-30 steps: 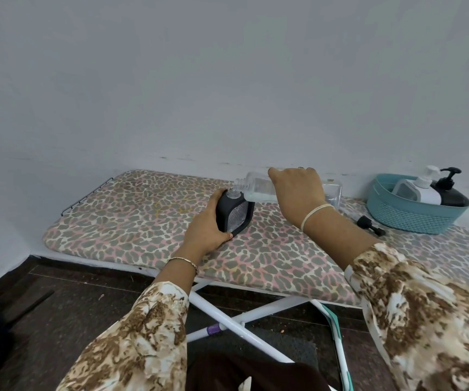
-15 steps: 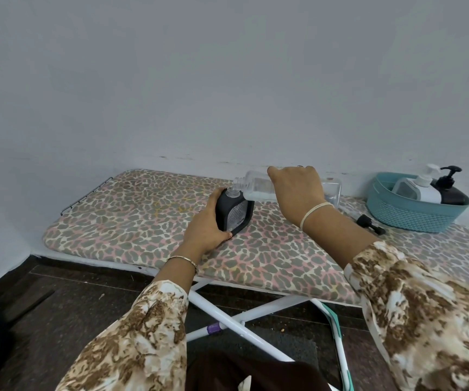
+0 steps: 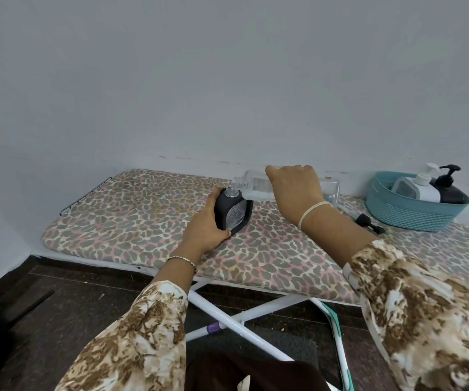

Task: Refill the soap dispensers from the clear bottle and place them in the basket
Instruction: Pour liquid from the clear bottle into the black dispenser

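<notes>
On the leopard-print ironing board (image 3: pixel 143 221), near its middle, the left hand (image 3: pixel 205 232) has its fingers wrapped round a black soap dispenser (image 3: pixel 234 213) that stands with its neck open. The right hand (image 3: pixel 295 187) has its fingers clenched on the clear bottle (image 3: pixel 253 184), tipped almost level with its mouth just above that neck. Whether liquid is running is too fine to tell. By my reading the task is well along: a white dispenser (image 3: pixel 422 187) and a black pump dispenser (image 3: pixel 450 190) already lean in the teal basket (image 3: pixel 414 213) at the board's far right. This one looks to be the last. A loose black pump head (image 3: pixel 369 222) lies just beside the basket, so capping and placing remain. The padded cover is soft, so the dispenser likely needs that steadying hand. The board stands on crossed white legs (image 3: pixel 227 314) against a plain pale wall (image 3: pixel 227 80), over a dark speckled floor (image 3: pixel 58 306).
</notes>
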